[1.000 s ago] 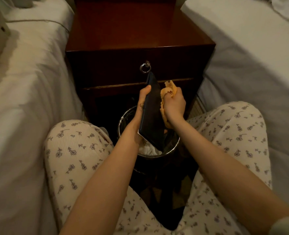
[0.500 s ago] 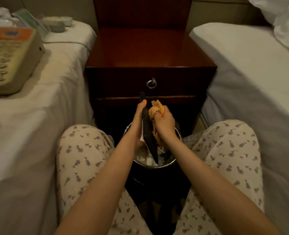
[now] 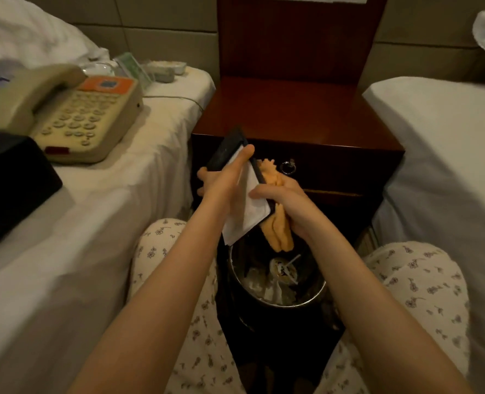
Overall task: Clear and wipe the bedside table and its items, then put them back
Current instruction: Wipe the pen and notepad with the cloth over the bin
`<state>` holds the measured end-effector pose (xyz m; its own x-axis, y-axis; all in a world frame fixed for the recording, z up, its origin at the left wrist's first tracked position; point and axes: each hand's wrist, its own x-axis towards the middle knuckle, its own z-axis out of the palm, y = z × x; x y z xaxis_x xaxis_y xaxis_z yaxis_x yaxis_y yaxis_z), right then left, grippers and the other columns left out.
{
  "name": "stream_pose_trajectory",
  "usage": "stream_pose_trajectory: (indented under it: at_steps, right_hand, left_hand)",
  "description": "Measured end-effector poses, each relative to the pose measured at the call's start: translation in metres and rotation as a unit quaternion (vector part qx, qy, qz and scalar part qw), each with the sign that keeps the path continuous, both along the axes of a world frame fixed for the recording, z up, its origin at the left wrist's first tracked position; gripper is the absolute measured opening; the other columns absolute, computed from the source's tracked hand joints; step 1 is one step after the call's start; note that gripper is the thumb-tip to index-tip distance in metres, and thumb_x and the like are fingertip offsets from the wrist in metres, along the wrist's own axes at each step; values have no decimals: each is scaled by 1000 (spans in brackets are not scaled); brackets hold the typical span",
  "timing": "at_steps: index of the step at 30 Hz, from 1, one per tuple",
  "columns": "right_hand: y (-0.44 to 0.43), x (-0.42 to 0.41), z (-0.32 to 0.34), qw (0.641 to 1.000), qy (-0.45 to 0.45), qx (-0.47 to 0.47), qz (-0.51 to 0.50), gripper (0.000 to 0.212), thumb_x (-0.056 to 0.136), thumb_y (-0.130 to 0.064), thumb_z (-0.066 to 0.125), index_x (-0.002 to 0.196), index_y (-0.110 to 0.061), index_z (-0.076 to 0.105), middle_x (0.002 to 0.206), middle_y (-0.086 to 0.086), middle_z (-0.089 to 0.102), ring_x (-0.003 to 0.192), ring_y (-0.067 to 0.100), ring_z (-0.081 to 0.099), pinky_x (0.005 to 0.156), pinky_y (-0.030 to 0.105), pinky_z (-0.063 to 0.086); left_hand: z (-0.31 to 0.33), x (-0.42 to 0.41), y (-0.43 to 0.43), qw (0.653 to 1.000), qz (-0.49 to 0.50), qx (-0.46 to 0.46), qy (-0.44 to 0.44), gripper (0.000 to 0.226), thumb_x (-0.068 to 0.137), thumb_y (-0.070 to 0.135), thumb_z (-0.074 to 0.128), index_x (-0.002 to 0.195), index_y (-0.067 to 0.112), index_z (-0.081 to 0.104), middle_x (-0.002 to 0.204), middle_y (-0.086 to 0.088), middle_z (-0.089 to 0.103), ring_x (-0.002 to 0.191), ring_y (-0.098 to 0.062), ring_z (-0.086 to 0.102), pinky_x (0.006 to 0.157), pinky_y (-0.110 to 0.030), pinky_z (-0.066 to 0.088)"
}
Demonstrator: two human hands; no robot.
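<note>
My left hand point(image 3: 221, 180) grips a flat black folder point(image 3: 226, 150) with a white paper sheet point(image 3: 245, 211) showing on its face, tilted over the bin. My right hand point(image 3: 285, 196) grips an orange cloth point(image 3: 278, 231) against the folder's right edge, with its thumb on the paper. The dark wooden bedside table point(image 3: 298, 115) stands just behind, its top bare. A beige telephone point(image 3: 73, 115) lies on the left bed, with a black box point(image 3: 8, 183) nearer me.
A round metal waste bin point(image 3: 278, 282) with rubbish sits between my knees, under the folder. The table's drawer has a ring pull point(image 3: 288, 167). White beds flank the table on the left point(image 3: 93, 223) and right point(image 3: 449, 152). Small items point(image 3: 150, 69) lie at the left bed's head.
The folder has turned from edge-on and upright to tilted with its paper face toward me. My hands rose slightly, and my view lifted, bringing the telephone and black box into sight.
</note>
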<state>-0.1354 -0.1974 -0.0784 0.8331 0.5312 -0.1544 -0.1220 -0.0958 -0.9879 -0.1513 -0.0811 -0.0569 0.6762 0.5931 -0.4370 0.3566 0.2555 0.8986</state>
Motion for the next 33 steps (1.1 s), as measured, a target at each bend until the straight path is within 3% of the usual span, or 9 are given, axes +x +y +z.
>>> stream_pose_trajectory:
  at_steps: [4, 8, 11, 15, 18, 21, 25, 29, 33]
  right_hand:
    - [-1, 11, 12, 990, 67, 121, -3, 17, 87, -2, 55, 99, -13, 62, 81, -1, 70, 71, 13, 68, 58, 24, 53]
    - [17, 18, 30, 980, 123, 151, 43, 11, 91, -9, 49, 92, -10, 60, 70, 2, 69, 62, 15, 66, 52, 23, 52]
    - [41, 16, 50, 977, 137, 143, 76, 8, 90, -13, 52, 88, -9, 59, 75, 6, 64, 66, 18, 59, 63, 27, 49]
    - [79, 2, 75, 973, 118, 171, 102, 3, 87, -4, 57, 88, -4, 59, 61, 3, 66, 50, 11, 64, 46, 16, 48]
    - [106, -18, 90, 967, 95, 194, 135, 8, 85, 0, 59, 91, -3, 61, 58, 1, 67, 49, 9, 64, 45, 17, 48]
    - [131, -42, 108, 964, 41, 201, 170, 10, 82, 1, 62, 90, -5, 63, 64, 1, 66, 58, 10, 63, 50, 17, 50]
    - [166, -82, 124, 959, -104, 153, 214, 27, 80, -8, 70, 106, -7, 65, 96, 9, 65, 90, 18, 62, 79, 29, 51]
    - [199, -129, 129, 930, -239, 101, 261, 43, 77, -27, 73, 115, -11, 60, 101, -3, 61, 92, 12, 58, 79, 25, 44]
    - [217, -175, 130, 889, -340, 66, 299, 32, 86, -33, 63, 111, -15, 54, 100, -6, 57, 94, 12, 54, 74, 23, 39]
  left_hand:
    - [16, -13, 22, 996, -4, 74, -42, 76, 85, 53, 58, 143, 13, 29, 146, -5, 35, 127, -25, 41, 92, -33, 37]
    - [41, -32, 45, 982, 11, 170, -75, 10, 93, 22, 50, 103, 20, 52, 105, -1, 55, 76, -9, 49, 66, -24, 41]
    - [63, -48, 62, 967, 63, 234, -79, 17, 91, 14, 49, 104, 20, 57, 101, 1, 55, 95, -17, 54, 86, -30, 46]
    - [85, -82, 86, 952, 120, 269, -87, 20, 89, 6, 48, 94, 18, 63, 99, -5, 61, 101, -24, 56, 92, -32, 46]
    - [102, -116, 99, 941, 170, 274, -100, 35, 88, 5, 47, 119, 16, 60, 117, -10, 60, 111, -26, 56, 99, -36, 46]
    - [117, -152, 114, 931, 214, 272, -118, 29, 91, 3, 44, 109, 19, 60, 99, -3, 59, 94, -19, 56, 77, -23, 52]
    - [127, -205, 132, 902, 293, 295, -120, 26, 90, -2, 47, 77, 19, 57, 76, -3, 52, 66, -13, 51, 49, -10, 42]
    - [126, -261, 149, 879, 373, 282, -89, 34, 90, 3, 52, 122, 12, 59, 104, -7, 54, 85, -18, 54, 61, -19, 45]
    - [123, -318, 161, 867, 400, 292, -43, 38, 92, 5, 52, 129, 11, 55, 117, -11, 57, 71, -13, 53, 67, -20, 44]
